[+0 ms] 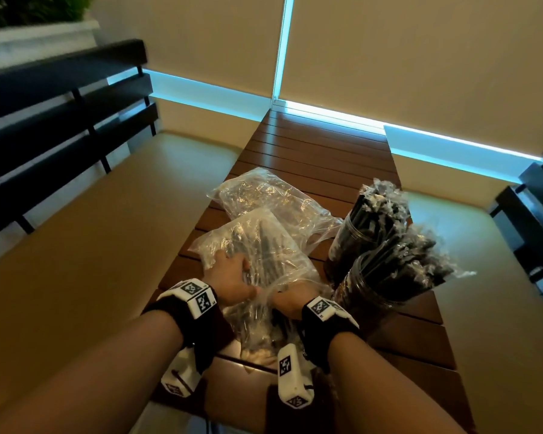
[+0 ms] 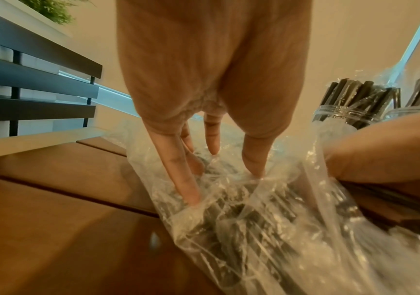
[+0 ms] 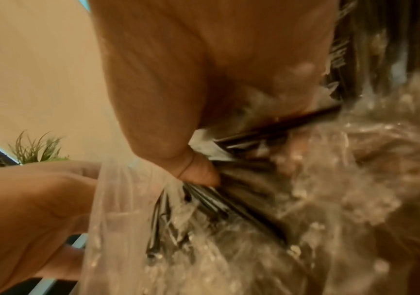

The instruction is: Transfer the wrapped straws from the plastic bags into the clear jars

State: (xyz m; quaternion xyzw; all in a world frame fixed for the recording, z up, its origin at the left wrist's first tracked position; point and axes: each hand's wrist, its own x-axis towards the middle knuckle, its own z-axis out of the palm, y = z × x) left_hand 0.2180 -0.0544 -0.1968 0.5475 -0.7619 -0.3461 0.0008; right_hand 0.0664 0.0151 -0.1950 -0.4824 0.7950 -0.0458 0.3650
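A: Left hand (image 1: 229, 277)?
B: Fingers (image 2: 178, 159) straight, pressing the near bag (image 1: 257, 252) at the worktop (image 1: 320, 145) middle.
A: Right hand (image 1: 287, 303)?
B: Inside the bag, gripping straws (image 3: 241, 201). Jars (image 1: 386, 277) stand at the right edge.

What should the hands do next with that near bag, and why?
Probably draw the bunch out toward the near jar: the right hand already grips straws inside the near bag, while the left hand presses the bag flat.
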